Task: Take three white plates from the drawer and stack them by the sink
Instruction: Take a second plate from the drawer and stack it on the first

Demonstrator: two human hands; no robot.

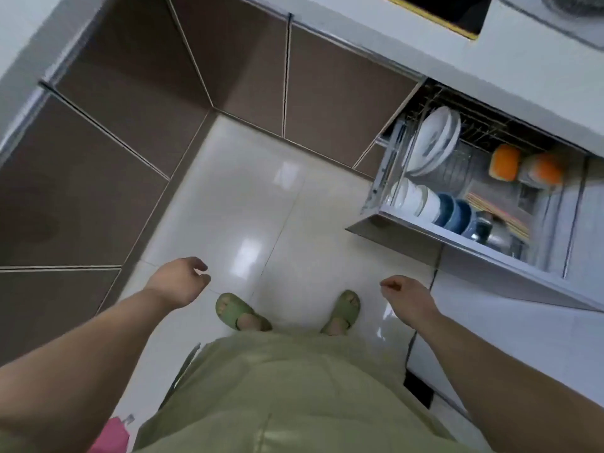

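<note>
Head view: the white plates [434, 138] stand upright in the open drawer [457, 237] on my right. Both hands, left [179, 282] and right [405, 295], hang empty, fingers loosely curled. I'd reach right, gripping three rims together.

The pulled-out metal wire-rack drawer [470, 204] stands open beneath the pale countertop at the right, its grey front panel jutting out over the glossy floor. At its back left corner, round white ceramic plates [433, 140] stand on edge in the rack, packed face to face and leaning slightly; there seem to be three or four, though blur makes the count unsure. The round steel sink [572, 8] shows only partly, in the countertop at the top right corner.
</note>
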